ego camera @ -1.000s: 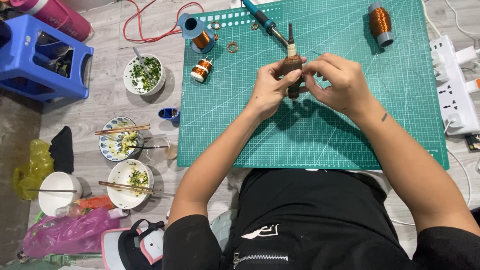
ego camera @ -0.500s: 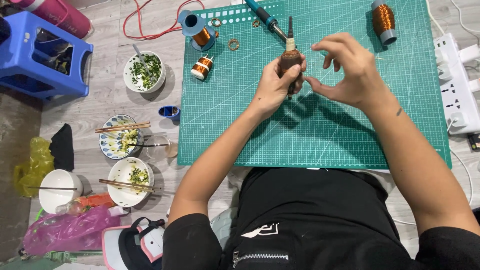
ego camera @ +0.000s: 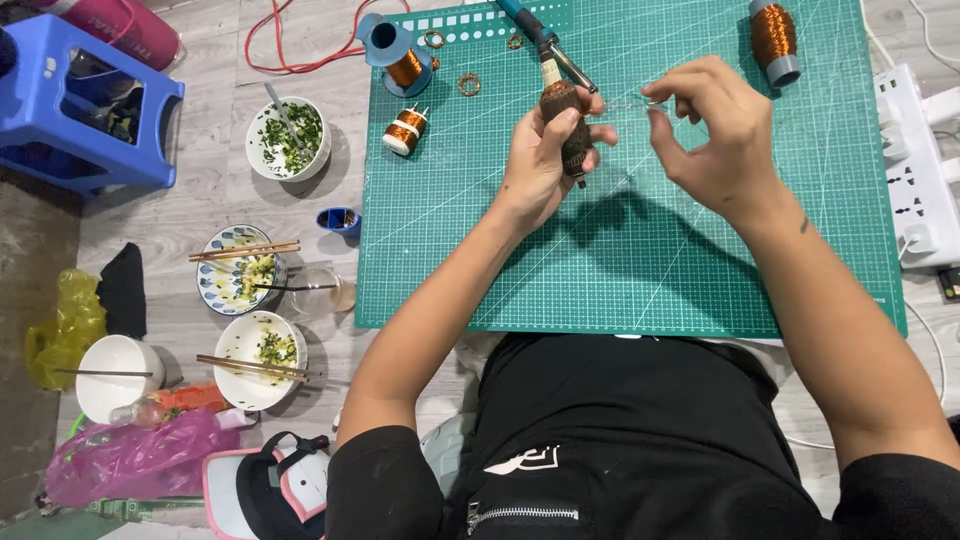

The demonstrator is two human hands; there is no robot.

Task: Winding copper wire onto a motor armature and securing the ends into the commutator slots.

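Left hand (ego camera: 540,165) grips the brown wound armature (ego camera: 566,120) upright above the green cutting mat (ego camera: 640,260). Right hand (ego camera: 715,135) pinches what looks like thin wire just beside it. Best to keep the wire taut and the armature steady while winding.

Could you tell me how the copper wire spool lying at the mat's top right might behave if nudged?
The copper wire spool is a cylinder lying on its side on the green cutting mat, so it would probably roll. Its dense winding suggests it is heavy for its size and stiff.
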